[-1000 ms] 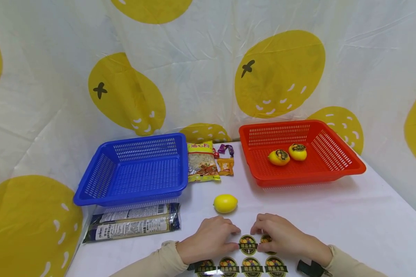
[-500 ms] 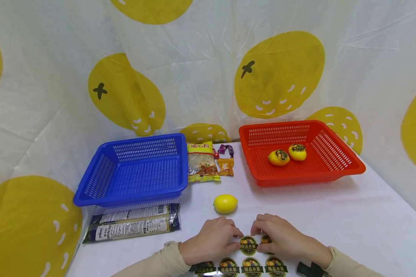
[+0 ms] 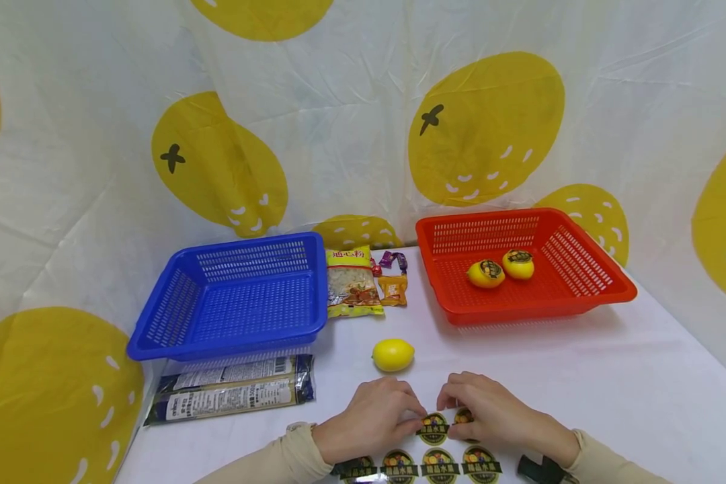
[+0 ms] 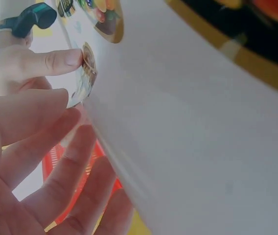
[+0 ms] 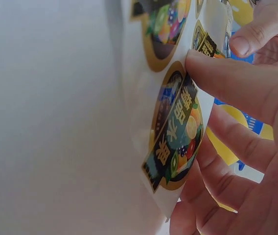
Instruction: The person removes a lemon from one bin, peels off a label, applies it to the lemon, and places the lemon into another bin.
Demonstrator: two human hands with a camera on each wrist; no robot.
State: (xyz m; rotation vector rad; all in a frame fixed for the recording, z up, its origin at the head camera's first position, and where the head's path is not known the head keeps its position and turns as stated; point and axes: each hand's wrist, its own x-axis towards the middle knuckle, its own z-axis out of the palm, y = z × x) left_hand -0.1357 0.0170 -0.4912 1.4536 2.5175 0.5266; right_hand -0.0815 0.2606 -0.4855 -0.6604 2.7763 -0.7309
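Observation:
A sheet of round fruit stickers (image 3: 413,452) lies at the table's front edge. My left hand (image 3: 414,418) and right hand (image 3: 450,411) meet over its top row, fingertips almost touching. In the right wrist view my right hand (image 5: 197,98) pinches the lifted corner of the sheet, thumb on a sticker (image 5: 175,142) and fingers behind it. In the left wrist view my left hand (image 4: 75,122) pinches the sheet's edge, thumb above and fingers beneath. A bare yellow lemon (image 3: 393,354) sits on the table just beyond my hands.
A red basket (image 3: 587,299) at the back right holds two stickered lemons (image 3: 486,273). An empty blue basket (image 3: 157,339) stands at the back left, with snack packets (image 3: 353,282) between them and two long dark packets (image 3: 232,395) in front of it.
My left fingertips have crept a little to the right onto the round sticker between the hands. The right hand, the lemon and the baskets have not moved.

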